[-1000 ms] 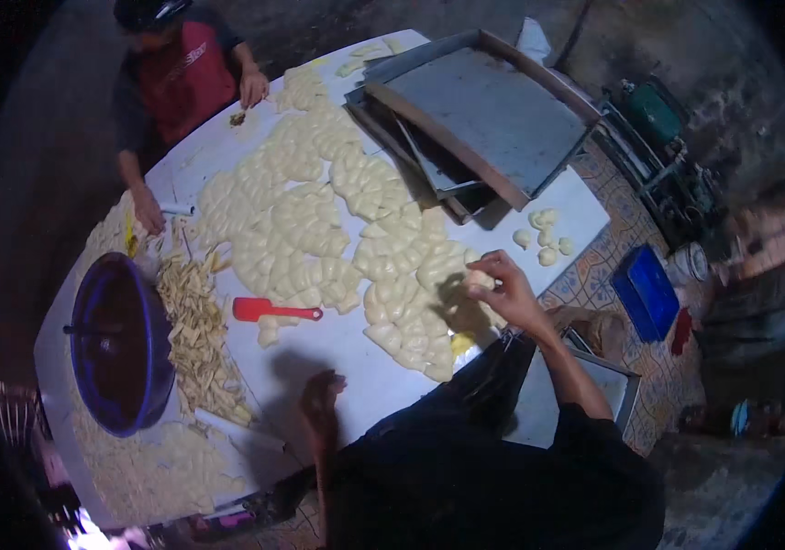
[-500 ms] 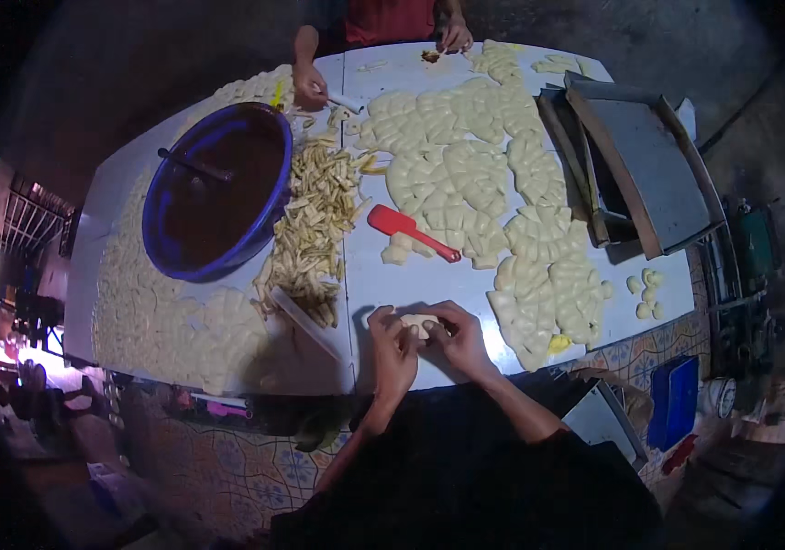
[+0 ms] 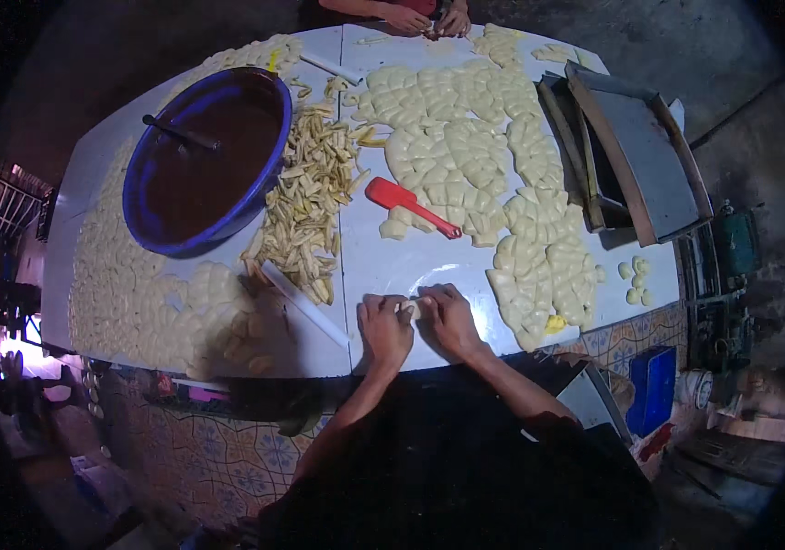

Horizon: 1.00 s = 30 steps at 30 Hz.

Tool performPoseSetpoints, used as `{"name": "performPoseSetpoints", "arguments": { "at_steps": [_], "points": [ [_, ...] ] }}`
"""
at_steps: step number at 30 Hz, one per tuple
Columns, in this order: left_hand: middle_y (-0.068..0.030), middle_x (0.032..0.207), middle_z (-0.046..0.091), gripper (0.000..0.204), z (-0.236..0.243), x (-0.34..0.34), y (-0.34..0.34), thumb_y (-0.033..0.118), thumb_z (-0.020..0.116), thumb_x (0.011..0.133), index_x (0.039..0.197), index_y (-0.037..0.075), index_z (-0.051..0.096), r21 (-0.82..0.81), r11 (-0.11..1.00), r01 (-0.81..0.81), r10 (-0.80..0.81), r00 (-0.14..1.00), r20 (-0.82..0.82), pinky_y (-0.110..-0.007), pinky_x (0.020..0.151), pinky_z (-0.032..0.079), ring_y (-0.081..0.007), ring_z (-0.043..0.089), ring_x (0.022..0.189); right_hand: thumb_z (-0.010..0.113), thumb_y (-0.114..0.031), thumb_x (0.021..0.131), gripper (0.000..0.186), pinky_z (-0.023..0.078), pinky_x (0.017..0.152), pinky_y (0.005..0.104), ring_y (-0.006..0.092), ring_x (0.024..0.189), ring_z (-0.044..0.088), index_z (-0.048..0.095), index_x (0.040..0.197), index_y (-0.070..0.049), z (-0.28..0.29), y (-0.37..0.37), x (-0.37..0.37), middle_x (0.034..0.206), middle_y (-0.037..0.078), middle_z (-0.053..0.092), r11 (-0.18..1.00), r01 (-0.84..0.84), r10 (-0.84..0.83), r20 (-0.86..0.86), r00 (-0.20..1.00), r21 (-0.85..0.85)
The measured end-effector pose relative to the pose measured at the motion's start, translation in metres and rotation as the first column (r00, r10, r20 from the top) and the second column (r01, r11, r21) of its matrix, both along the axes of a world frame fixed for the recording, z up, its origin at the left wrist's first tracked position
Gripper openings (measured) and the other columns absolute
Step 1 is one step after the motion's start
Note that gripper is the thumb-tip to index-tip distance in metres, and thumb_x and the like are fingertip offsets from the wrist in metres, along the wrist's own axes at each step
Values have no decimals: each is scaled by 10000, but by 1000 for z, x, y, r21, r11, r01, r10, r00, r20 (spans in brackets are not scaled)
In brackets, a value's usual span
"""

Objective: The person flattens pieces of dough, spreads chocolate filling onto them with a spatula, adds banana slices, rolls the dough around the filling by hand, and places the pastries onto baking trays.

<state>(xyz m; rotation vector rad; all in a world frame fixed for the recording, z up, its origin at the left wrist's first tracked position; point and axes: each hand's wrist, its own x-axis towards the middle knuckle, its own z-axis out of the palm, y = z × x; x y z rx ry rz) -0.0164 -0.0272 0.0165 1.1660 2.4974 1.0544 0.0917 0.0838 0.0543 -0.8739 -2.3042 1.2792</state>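
Note:
At the table's near edge, my left hand (image 3: pixel 385 332) and my right hand (image 3: pixel 452 321) meet around a small pale piece of dough (image 3: pixel 411 311). Fingers and thumbs of both hands close on it, low over the white tabletop (image 3: pixel 402 270); part of the dough is hidden by them. A red spatula (image 3: pixel 411 207) lies beyond my hands, beside a few loose dough pieces (image 3: pixel 394 225). To the left rests a white rod (image 3: pixel 305 302), like a thin rolling pin, below a heap of banana strips (image 3: pixel 305 206).
A blue basin (image 3: pixel 133 206) of brown filling with a dark-handled utensil (image 3: pixel 182 133) stands at left. Dough pieces (image 3: pixel 475 156) cover the middle right; more (image 3: pixel 127 284) cover the left. Metal trays (image 3: pixel 631 147) are stacked at right. Opposite, a co-worker's hands (image 3: pixel 429 20) work near another rod (image 3: pixel 330 69).
My hands have lowered the dough piece toward the tabletop, fingers now over it. The co-worker's hand has left the far rod and joined the other hand. The whole view has shifted slightly.

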Motion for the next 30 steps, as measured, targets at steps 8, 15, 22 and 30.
{"name": "performPoseSetpoints", "arguments": {
  "at_steps": [8, 15, 22, 30],
  "points": [
    [-274, 1513, 433, 651, 53, -13, -7, 274, 618, 960, 1497, -26, 407, 99, 899, 427, -439, 870, 226, -477, 1219, 250, -417, 404, 1418, 645, -177, 891, 556, 430, 1102, 451, 374, 1384, 470, 507, 1379, 52, -6, -1, 37, 1445, 247, 510, 764, -408, 332, 238, 913, 500],
    [-215, 1615, 316, 987, 38, 17, -9, 698, 510, 905, 1540, -37, 334, -451, 790, 415, -542, 816, -199, -640, 1199, 150, -331, 231, 1531, 597, -289, 926, 572, 161, 1229, 579, 313, 1488, 353, 528, 1426, -22, -26, 15, 47, 1535, 167, 472, 607, -531, 256, 487, 835, 591],
    [-309, 1509, 390, 697, 36, -17, -35, 198, 704, 839, 1448, -33, 455, -77, 960, -267, 236, 929, -285, -629, 1147, 256, -481, 334, 1419, 568, -286, 963, 489, 224, 1196, 612, 325, 1447, 414, 575, 1375, -22, -17, 19, 55, 1476, 134, 545, 641, -434, 161, 441, 883, 633],
    [-242, 1202, 636, 636, 78, -21, -91, 21, 697, 819, 1410, 51, 466, -244, 948, -206, 231, 970, 78, -541, 924, 481, -468, 619, 1078, 637, -114, 946, 588, 364, 1131, 513, 433, 1449, 353, 441, 1493, -25, 34, 26, 59, 1487, 263, 464, 826, -337, 372, 11, 928, 453]
  ]
}}
